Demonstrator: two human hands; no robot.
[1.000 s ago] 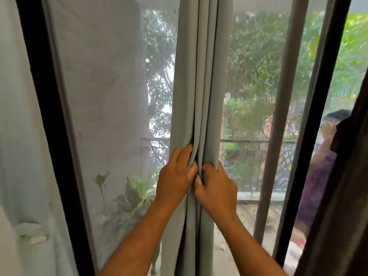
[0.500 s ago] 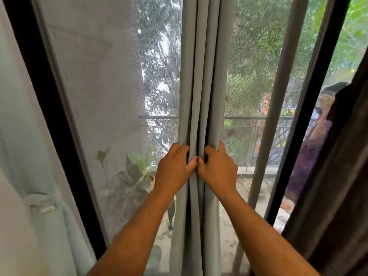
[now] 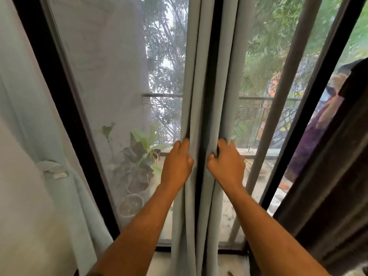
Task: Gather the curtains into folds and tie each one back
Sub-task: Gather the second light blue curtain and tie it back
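A pale grey-green curtain (image 3: 225, 80) hangs in narrow folds down the middle of the window. My left hand (image 3: 177, 165) grips the folds on its left side, fingers curled round the cloth. My right hand (image 3: 227, 166) grips the folds on its right side at the same height. A dark gap (image 3: 210, 76) shows between the two gripped halves. At the far left hangs a second pale curtain (image 3: 29, 120), gathered by a tie-back band (image 3: 52, 169).
A black window frame (image 3: 65, 120) slants down the left, another black frame (image 3: 310, 120) on the right. A dark brown curtain (image 3: 334, 192) fills the right edge. Behind the mesh stand potted plants (image 3: 137, 156), a balcony railing and a person outside at right.
My hands, pressed together on the folds before, have moved apart sideways, opening a dark gap in the middle of the curtain. The view has tilted further down.
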